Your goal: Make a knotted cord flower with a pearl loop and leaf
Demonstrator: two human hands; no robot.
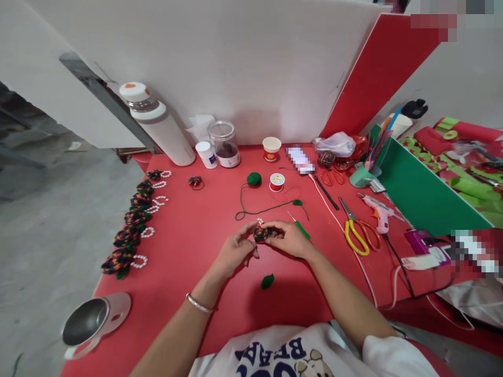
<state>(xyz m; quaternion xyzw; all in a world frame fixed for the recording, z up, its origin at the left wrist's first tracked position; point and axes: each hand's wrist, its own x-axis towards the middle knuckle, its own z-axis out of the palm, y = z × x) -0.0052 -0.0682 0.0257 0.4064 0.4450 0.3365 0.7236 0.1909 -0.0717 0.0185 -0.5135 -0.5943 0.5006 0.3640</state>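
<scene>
crochet flower (261,233) between both hands

You're probably at a craft workbench: a red table (188,235) with scissors (356,233), a glue gun (377,209), and yarn (254,179).

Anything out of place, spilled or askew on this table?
Nothing looks spilled or damaged. The steel cup sits at the table's near-left corner and seems to overhang its edge. Left hand and right hand hold a crochet piece mid-table.
</scene>
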